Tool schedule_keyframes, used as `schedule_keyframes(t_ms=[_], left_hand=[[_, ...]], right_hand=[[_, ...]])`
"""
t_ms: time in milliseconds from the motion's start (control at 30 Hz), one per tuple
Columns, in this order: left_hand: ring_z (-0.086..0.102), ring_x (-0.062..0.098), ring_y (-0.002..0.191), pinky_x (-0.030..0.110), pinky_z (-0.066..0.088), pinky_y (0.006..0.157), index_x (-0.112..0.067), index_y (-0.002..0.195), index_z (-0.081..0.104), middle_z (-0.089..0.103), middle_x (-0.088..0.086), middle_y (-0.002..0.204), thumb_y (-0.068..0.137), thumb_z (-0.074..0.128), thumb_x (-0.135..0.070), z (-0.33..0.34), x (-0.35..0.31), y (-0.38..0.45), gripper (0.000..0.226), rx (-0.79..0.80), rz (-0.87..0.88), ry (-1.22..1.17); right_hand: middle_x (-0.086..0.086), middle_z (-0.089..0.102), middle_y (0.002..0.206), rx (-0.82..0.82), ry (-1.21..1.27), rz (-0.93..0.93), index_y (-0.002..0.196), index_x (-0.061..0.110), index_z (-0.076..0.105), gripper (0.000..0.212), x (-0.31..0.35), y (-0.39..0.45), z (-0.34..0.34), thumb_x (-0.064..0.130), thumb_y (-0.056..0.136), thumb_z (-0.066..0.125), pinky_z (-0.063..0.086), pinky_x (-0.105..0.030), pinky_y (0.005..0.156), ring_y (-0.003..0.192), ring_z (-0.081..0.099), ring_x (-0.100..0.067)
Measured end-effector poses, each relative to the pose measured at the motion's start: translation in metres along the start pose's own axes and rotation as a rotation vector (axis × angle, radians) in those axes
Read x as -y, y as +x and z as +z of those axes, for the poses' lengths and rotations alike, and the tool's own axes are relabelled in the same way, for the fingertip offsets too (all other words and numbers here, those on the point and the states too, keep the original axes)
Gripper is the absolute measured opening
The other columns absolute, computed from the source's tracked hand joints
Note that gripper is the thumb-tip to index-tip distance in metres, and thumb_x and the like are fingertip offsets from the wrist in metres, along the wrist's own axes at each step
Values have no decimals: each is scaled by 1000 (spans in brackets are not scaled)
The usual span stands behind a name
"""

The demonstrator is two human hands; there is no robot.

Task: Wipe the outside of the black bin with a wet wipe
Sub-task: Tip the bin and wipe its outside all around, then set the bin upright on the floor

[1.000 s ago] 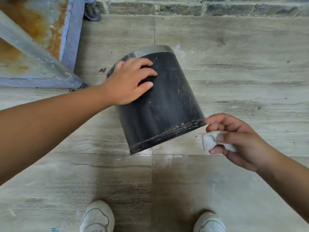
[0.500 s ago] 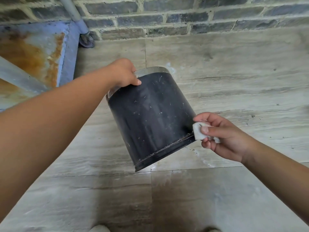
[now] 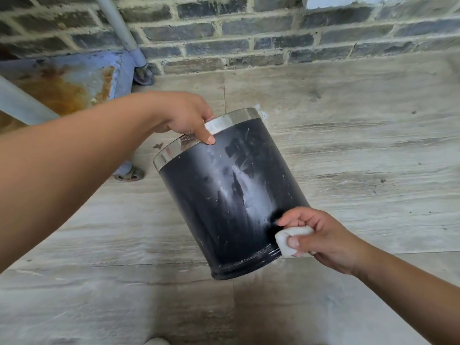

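The black bin (image 3: 231,195) is held up off the wooden floor (image 3: 361,150), tilted so its silver rim (image 3: 231,118) leans away toward the brick wall (image 3: 249,38) and its base points down toward the person. The left hand (image 3: 184,115) grips the rim, thumb pressed down on the outside of the silver band and the fingers curled over the edge out of sight. The right hand (image 3: 321,235) pinches a folded white wipe (image 3: 288,241) between thumb and curled fingers, holding it against the lower right side of the bin, just above the base. Pale smears streak the bin's dark side. A rusty blue metal frame (image 3: 74,80) stands at the left, by the wall.
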State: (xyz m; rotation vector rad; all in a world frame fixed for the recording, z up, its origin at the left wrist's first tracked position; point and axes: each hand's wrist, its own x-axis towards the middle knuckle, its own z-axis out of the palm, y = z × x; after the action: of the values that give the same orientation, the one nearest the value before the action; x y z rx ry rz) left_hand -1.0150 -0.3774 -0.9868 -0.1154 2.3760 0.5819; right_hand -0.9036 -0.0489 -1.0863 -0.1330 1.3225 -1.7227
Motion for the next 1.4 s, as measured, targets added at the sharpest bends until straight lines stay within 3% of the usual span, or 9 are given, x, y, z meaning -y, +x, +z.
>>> schedule_keyframes(t_ms=[133, 367, 533, 667, 800, 933, 1167, 1300, 1400], left_hand=[[50, 21, 63, 31, 39, 64, -6, 85, 64, 61, 7, 71, 75, 77, -31, -19, -15, -10, 30, -88, 71, 73], [56, 29, 73, 36, 46, 66, -8, 84, 60, 64, 9, 80, 78, 73, -35, -54, -36, -10, 30, -325, 203, 498], [58, 28, 77, 39, 48, 65, -13, 72, 52, 66, 7, 80, 82, 69, -23, -43, -24, 2, 22, -435, 278, 620], [55, 28, 80, 39, 46, 66, -13, 82, 56, 60, 7, 83, 88, 60, -18, -37, -4, 17, 10, -481, 250, 714], [55, 29, 81, 44, 50, 69, -15, 80, 55, 52, 1, 77, 86, 60, -18, -42, 10, 20, 8, -534, 227, 683], [54, 29, 81, 42, 49, 67, -18, 79, 52, 51, 1, 78, 87, 59, -22, -22, 12, 19, 11, -524, 234, 671], [53, 30, 87, 43, 48, 72, -13, 88, 58, 59, 6, 85, 90, 56, -24, -3, 17, 18, 11, -626, 214, 584], [54, 29, 90, 38, 44, 71, -16, 87, 56, 58, 4, 86, 90, 55, -25, 8, 10, 10, 10, -586, 190, 559], [52, 24, 104, 41, 40, 85, -23, 105, 56, 58, -1, 102, 91, 53, -31, 1, 9, 2, 17, -572, 166, 486]], right_hand=[[-2, 66, 77, -43, -17, -29, 89, 18, 75, 30, 3, 7, 6, -3, 68, 75, 51, -22, 53, 67, 63, -11], [-1, 67, 76, -66, -81, -60, 91, 15, 73, 24, 17, 14, 2, 3, 71, 75, 51, -23, 55, 66, 64, -13], [4, 70, 83, -122, -51, -50, 90, 18, 74, 28, 38, 23, 3, 15, 63, 82, 56, -24, 55, 73, 69, -18], [-1, 71, 81, -138, 24, -82, 90, 20, 73, 26, 51, 29, 3, 14, 65, 78, 54, -23, 49, 62, 69, -20], [0, 65, 77, -142, 108, -103, 90, 20, 70, 21, 56, 33, 3, 6, 75, 70, 49, -20, 50, 59, 60, -12], [-1, 61, 82, -261, 73, -90, 80, 22, 62, 41, 63, 44, 2, -19, 80, 55, 51, -20, 50, 62, 65, -14], [2, 69, 78, -262, -113, -130, 70, 24, 66, 30, 115, 71, 13, -3, 80, 59, 55, -23, 57, 74, 70, -14], [5, 65, 76, -227, -295, -150, 79, 27, 68, 17, 152, 90, 33, 14, 69, 65, 52, -21, 60, 70, 64, -8], [-2, 58, 77, -258, -331, -155, 88, 20, 58, 20, 173, 108, 48, 5, 78, 67, 47, -25, 57, 64, 59, -13]])
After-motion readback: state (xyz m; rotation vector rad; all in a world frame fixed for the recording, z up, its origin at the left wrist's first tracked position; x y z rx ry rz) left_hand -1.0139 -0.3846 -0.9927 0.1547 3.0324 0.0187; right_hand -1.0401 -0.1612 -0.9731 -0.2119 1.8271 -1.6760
